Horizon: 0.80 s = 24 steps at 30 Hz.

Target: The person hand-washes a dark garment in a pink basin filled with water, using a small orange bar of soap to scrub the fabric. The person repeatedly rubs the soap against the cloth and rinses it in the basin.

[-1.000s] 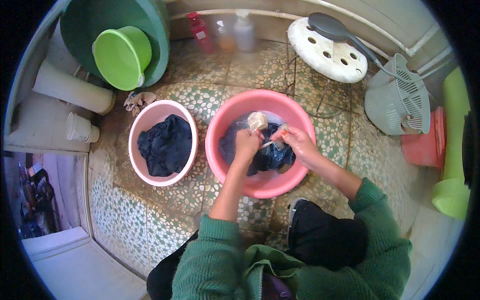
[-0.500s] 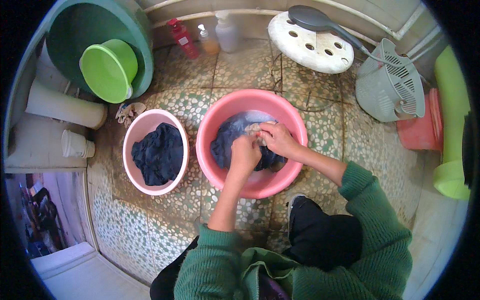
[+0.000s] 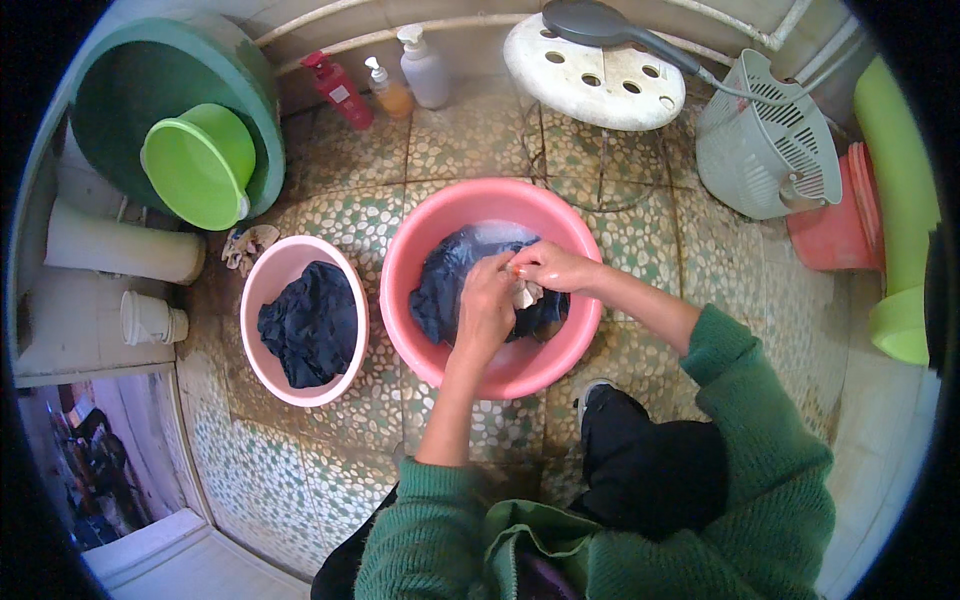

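Over the large pink basin [image 3: 490, 190], my left hand [image 3: 487, 303] and my right hand [image 3: 558, 270] meet with bent fingers. Both are closed on a small pale cloth [image 3: 527, 294], part of which hangs below the fingertips; its exact kind is unclear. Beneath them, dark blue clothing [image 3: 437, 285] lies in cloudy, sudsy water. To the left, a smaller pale pink basin [image 3: 249, 335] contains a crumpled dark garment [image 3: 315, 322].
Left stand a green tub [image 3: 270, 140] with a lime bucket [image 3: 200, 165] and a crumpled cloth [image 3: 246, 248]. Pump bottles [image 3: 427, 70] line the wall. A white stool [image 3: 595, 80] bears a shower head [image 3: 590, 24]. A grey basket [image 3: 755, 150] stands right.
The pale cloth has shifted from beyond my fingers to hanging nearer, below them. My hands have drawn closer together over the basin. The whole view has shifted slightly.
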Motion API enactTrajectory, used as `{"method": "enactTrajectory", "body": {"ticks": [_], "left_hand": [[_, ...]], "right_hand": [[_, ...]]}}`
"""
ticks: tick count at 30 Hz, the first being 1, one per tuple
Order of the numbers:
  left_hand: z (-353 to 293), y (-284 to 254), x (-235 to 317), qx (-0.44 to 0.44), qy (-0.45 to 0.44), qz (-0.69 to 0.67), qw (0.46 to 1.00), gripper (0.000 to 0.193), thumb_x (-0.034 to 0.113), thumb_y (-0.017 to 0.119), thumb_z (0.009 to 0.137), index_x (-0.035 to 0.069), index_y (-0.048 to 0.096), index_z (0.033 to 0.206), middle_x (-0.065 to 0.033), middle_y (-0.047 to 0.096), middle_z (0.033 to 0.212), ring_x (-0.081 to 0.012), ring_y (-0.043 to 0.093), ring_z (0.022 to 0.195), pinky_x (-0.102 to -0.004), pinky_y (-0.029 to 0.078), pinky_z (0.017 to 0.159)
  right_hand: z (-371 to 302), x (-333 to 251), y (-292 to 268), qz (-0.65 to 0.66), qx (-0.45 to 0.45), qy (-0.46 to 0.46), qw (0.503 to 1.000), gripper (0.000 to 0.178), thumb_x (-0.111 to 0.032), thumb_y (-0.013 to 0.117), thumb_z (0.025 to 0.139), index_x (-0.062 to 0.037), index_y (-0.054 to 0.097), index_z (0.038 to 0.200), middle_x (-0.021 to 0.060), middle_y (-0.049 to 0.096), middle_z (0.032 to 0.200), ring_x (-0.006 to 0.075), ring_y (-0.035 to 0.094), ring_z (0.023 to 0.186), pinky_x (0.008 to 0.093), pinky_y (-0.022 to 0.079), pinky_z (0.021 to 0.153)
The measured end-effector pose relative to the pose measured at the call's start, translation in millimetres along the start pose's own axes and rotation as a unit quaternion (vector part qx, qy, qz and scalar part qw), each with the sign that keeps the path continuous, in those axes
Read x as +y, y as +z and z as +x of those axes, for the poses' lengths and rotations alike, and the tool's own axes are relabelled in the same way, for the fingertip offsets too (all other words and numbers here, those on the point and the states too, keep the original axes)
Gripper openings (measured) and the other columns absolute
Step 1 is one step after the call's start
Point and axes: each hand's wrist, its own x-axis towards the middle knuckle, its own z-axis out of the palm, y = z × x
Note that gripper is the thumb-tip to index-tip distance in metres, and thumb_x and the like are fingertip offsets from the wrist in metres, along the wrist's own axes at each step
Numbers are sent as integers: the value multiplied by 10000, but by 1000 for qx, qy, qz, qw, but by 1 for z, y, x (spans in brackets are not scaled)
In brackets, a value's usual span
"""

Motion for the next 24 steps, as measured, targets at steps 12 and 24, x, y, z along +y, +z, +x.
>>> {"method": "enactTrajectory", "body": {"ticks": [12, 24], "left_hand": [[-9, 3, 6, -13, -97, 45, 994, 98, -14, 592, 844, 32, 606, 929, -183, 622, 859, -392, 612, 848, -456, 498, 768], [-14, 11, 3, -4, -183, 17, 983, 118, 29, 607, 872, 27, 574, 985, -220, 645, 783, -429, 654, 736, -463, 521, 654]], "right_hand": [[-21, -21, 6, -95, 61, -36, 993, 226, -158, 694, 855, -58, 659, 1055, 30, 679, 1000, 130, 626, 934, 306, 504, 825], [-19, -23, 12, -173, 82, -90, 977, 297, -236, 691, 840, -45, 661, 1066, 144, 700, 1011, 258, 666, 938, 387, 516, 807]]}}
